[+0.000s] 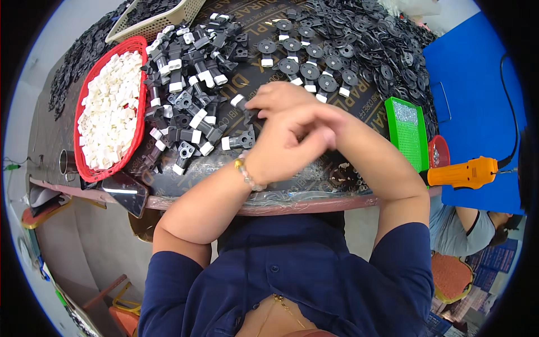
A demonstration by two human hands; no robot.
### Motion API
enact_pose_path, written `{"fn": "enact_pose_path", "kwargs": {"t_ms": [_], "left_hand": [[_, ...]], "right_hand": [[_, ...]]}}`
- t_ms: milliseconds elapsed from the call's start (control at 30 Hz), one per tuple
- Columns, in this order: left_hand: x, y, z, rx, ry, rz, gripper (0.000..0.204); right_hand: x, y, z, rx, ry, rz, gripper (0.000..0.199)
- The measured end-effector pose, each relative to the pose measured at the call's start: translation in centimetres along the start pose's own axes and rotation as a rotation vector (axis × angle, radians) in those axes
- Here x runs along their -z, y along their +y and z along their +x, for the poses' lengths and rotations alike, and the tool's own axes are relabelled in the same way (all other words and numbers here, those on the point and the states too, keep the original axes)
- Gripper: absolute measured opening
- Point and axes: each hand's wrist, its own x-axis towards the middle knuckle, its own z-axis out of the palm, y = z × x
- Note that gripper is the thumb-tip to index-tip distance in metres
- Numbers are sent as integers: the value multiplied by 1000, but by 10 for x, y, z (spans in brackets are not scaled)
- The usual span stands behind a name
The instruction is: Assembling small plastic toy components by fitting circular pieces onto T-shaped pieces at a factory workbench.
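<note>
Hands crossed over a bench of black parts

Bench [264, 194] fills most of the view, round-edged and wrapped in dark printed plastic. A blue panel [477, 84] stands to its right, with another person [466, 227] seated below it. Black discs [370, 45] heap across the far right of the top. A pile of black-and-white brackets [191, 101] lies left of centre, and beside it a red basket [92, 171] holds white blocks [109, 112]. A cream basket [151, 22] sits at the far edge. A green tray [405, 137] rests near the right rim, an orange power tool [463, 173] just past it.

The left hand [292, 146] lies over the right hand [281, 98], wrists crossed. Right fingers pinch one bracket [241, 104] at the pile's edge; the left seems loosely curled, though whether it holds anything cannot be told.
</note>
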Motion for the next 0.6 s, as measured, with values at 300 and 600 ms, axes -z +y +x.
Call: {"fn": "enact_pose_path", "kwargs": {"t_ms": [300, 600], "left_hand": [[-1, -7, 12, -150, 285, 666, 57], [-19, -8, 13, 206, 272, -177, 61]], "right_hand": [[87, -83, -72, -735, 330, 814, 26], [70, -113, -187, -999, 75, -428, 10]]}}
